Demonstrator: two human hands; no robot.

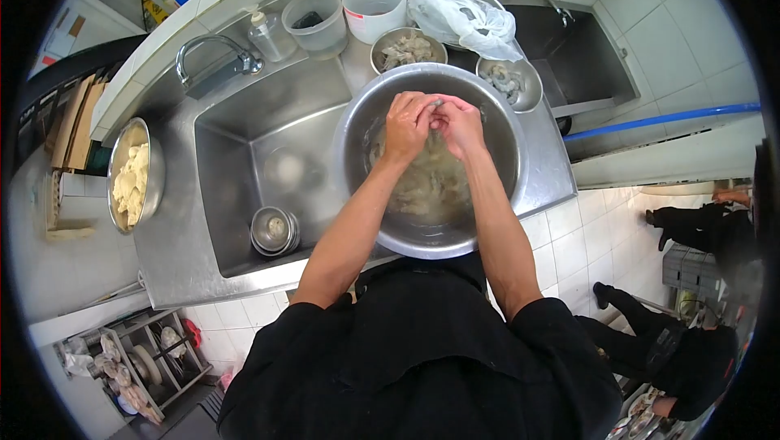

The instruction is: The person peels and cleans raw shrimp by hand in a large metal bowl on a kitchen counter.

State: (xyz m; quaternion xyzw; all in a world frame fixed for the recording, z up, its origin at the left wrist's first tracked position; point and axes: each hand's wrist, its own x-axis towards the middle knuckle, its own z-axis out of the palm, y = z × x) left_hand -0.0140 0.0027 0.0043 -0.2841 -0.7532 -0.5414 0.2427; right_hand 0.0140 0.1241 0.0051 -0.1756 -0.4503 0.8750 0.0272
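Both hands meet over the far part of a large steel bowl (351, 156), which holds cloudy water and greyish shrimp (435, 184). My left hand (408, 125) and my right hand (457, 125) have their fingers pinched together on a small greyish piece (439, 102), apparently a shrimp, mostly hidden by the fingers. Behind the big bowl, a small steel bowl (376, 58) holds a heap of greyish shells or shrimp. To its right, another small bowl (532, 86) contains bluish-grey peeled shrimp.
A sink (284, 127) with stacked small bowls (275, 231) lies left, under a faucet (213, 40). Plastic tubs (315, 26) and a white bag (467, 21) line the back. A dough-filled bowl (134, 176) stands far left. Two other people are at the right.
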